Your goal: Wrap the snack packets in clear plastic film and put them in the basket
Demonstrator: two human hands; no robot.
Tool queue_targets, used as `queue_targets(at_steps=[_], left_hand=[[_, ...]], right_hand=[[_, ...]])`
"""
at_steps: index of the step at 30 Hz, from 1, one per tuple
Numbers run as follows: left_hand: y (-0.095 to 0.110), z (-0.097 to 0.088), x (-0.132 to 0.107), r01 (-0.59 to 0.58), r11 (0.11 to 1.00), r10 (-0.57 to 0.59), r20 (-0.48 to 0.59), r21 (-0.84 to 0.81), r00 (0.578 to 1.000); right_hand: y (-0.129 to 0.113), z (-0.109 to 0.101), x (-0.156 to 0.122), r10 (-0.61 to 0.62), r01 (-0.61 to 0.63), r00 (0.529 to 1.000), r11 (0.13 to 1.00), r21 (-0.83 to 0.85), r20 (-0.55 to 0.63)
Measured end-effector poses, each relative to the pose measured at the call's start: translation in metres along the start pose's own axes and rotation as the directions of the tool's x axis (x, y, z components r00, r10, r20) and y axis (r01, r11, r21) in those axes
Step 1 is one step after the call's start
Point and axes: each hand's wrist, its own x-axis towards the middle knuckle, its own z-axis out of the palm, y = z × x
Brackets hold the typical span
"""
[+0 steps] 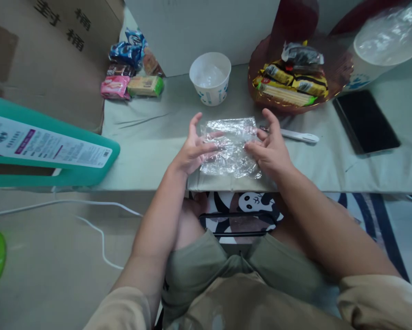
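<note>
A crinkled clear plastic bag [231,153] is stretched between both hands, just above the table's front edge. My left hand [194,149] grips its left side, thumb in front and some fingers behind the film, index finger raised. On the right side, my right hand [269,149] pinches the bag with the thumb, its index finger also sticking up. A slim tool with a white handle [300,135] lies just right of my right hand, its other end partly hidden by the fingers. Behind the bag stands a white paper cup [211,80] with blue print and something clear inside.
A reddish bowl [345,75] of wrapped snacks stands at the back right, near a black phone [369,121] and a large plastic-covered cup [381,55]. Snack packets [123,71] lie at the back left, beside a cardboard box [61,59] and a green jug [99,158].
</note>
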Motion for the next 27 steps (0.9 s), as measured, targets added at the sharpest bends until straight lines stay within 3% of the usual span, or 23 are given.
queue_targets(at_steps=[3,10,16,19,24,27], left_hand=[[0.003,0.006,-0.003,0.089,0.996,-0.089,0.061,-0.003,0.994],[0.016,0.01,-0.006,0.081,0.997,-0.081,-0.042,0.01,0.996],[0.017,0.009,-0.008,0.057,0.995,-0.057,-0.005,0.085,0.998],[0.019,0.009,-0.008,0.013,0.994,-0.018,0.044,0.11,0.999],[0.013,0.006,-0.008,-0.039,0.949,0.014,0.081,0.312,0.997],[0.008,0.004,-0.008,-0.12,0.801,0.108,0.056,0.587,0.993]], right_hand=[[0.0,-0.001,0.003,0.009,-0.008,1.0,0.999,0.045,-0.03],[-0.003,-0.001,-0.001,0.126,-0.145,0.983,0.979,0.145,0.134],[-0.02,0.0,-0.003,0.1,-0.098,0.995,0.986,0.132,-0.006],[-0.027,0.0,-0.004,0.078,-0.076,0.997,0.99,0.122,-0.005],[-0.025,-0.003,-0.007,-0.032,0.036,0.999,0.988,-0.15,0.031],[-0.02,-0.003,-0.007,-0.104,0.109,0.994,0.91,-0.4,0.036]])
